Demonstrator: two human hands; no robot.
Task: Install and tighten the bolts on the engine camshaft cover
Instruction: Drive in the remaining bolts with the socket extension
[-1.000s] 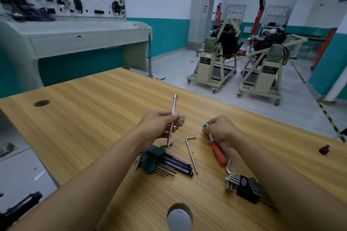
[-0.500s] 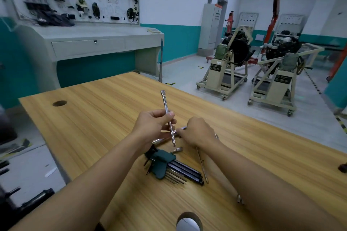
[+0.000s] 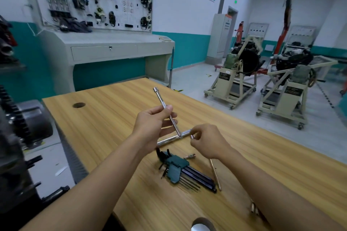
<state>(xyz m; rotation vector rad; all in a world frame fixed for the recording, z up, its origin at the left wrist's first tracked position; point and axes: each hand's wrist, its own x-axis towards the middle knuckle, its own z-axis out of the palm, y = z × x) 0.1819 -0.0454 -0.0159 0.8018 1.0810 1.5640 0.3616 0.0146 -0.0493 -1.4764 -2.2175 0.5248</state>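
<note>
Our left hand [image 3: 154, 127] is pinching a thin metal rod [image 3: 165, 111] between thumb and fingers, so it's closed around that. The rod tilts up and away from the hand, with a small square end at the top. Its lower end meets a thicker chrome bar [image 3: 173, 138] that runs crosswise just under the left hand's fingers, the two making a T shape held above the table.

Our right hand [image 3: 205, 141] sits just beside the left one, fingertips pinched on the near end of that chrome bar. Something small may be between the fingers there, but we can't tell what.

Just below both hands, a set of hex keys [image 3: 185, 172] in a teal holder lies flat on the wooden table [image 3: 105, 118], black keys fanning out toward the right forearm. A little silver bit [image 3: 189, 156] rests between the holder and the right wrist. A long loose key [image 3: 215, 174] lies beside the set, partly hidden under the right forearm.

Farther out past the hands, two engines on wheeled stands [image 3: 238, 80] stand on the shop floor, well apart from the table. We can't spot the camshaft cover or its bolts anywhere from here.
</note>
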